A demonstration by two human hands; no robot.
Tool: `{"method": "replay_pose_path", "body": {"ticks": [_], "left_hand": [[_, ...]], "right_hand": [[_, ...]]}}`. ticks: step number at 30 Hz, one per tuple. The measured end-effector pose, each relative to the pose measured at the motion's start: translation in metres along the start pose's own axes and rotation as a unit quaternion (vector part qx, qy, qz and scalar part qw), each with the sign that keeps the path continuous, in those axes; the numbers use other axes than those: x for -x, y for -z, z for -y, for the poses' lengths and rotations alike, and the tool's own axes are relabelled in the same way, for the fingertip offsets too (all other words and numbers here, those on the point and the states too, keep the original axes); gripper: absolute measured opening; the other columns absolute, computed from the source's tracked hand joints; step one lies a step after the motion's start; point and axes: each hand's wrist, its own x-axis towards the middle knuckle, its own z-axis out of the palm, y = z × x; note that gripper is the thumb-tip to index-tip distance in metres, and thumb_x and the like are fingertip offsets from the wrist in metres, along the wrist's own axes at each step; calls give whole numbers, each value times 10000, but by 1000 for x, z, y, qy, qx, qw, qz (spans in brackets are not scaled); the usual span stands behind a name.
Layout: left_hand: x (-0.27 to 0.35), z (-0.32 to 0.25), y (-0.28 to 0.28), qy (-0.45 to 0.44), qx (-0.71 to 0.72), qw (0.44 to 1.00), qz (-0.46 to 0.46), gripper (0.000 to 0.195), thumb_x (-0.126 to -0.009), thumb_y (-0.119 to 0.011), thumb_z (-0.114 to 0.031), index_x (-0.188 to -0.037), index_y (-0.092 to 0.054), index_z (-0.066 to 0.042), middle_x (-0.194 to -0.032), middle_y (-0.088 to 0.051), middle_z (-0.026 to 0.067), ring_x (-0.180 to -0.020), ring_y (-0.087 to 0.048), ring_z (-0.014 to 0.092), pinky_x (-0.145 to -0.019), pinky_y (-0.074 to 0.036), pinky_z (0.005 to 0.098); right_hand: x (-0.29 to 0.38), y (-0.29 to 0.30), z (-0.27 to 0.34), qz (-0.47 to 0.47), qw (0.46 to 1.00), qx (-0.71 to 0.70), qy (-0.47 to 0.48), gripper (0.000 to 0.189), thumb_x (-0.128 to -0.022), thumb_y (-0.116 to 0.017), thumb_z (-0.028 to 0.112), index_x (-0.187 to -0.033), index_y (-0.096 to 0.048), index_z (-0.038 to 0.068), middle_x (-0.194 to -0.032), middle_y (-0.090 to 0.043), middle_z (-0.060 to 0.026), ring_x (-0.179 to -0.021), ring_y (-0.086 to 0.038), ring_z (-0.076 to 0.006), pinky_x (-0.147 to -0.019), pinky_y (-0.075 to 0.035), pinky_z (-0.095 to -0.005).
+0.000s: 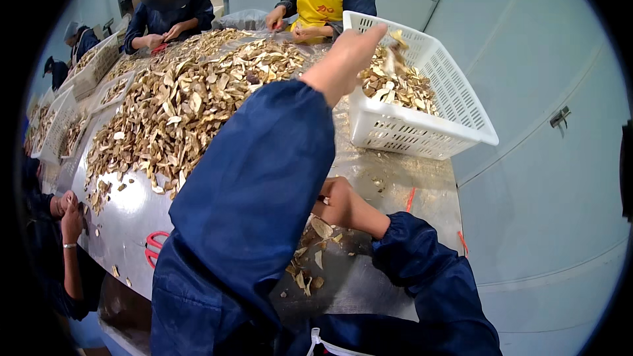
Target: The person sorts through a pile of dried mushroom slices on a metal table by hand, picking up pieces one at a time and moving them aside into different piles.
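My left hand [353, 54] reaches across to the near left rim of a white perforated plastic basket [420, 133], its fingers spread apart. Just beyond those fingers, blurred pale mushroom slices [393, 62] hang in the air above dried mushroom slices [395, 91] in the basket. Low over the steel table, my right hand [341, 205] is curled, partly covered by my left sleeve; what it grips is hidden. Loose slices and trimmings [306, 279] lie below it, with one larger flat slice [321, 227] close to the fingers.
A large heap of dried mushroom slices [193, 104] covers the table's left and middle. Red-handled scissors [156, 247] lie left of my sleeve. Co-workers' hands [165, 34] work at the far side, others [70, 212] at left. More white baskets [59, 123] stand farther left.
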Motion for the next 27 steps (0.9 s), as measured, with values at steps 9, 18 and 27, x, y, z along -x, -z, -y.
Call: {"method": "replay_pose_path", "body": {"ticks": [9, 18, 27], "left_hand": [[127, 102, 122, 7, -6, 999, -40, 298, -915, -551, -238, -1152, -548, -59, -1024, -609, 46, -922, -580, 128, -780, -458, 264], [237, 190, 147, 23, 256, 922, -289, 146, -908, -517, -135, -1036, -536, -67, -819, -591, 35, -684, -564, 94, -573, -444, 212], [229, 215, 163, -152, -375, 851, -336, 307, -848, -578, -100, -1126, -535, 25, -1180, -528, 175, -1094, -507, 305, -937, -405, 356]], "right_hand": [[-6, 32, -46, -73, 995, -47, -56, 180, -777, -488, 35, -829, -655, -10, -637, -589, -22, -591, -516, -73, -540, -415, -240], [-110, -17, -74, -66, 983, 168, 36, 232, -777, -534, 79, -977, -636, 22, -655, -596, -107, -597, -566, -258, -574, -446, -345], [-165, -50, -98, 30, 968, 243, -47, 341, -728, -522, 76, -1045, -644, 47, -913, -649, -177, -839, -615, -322, -773, -484, -383]]}}
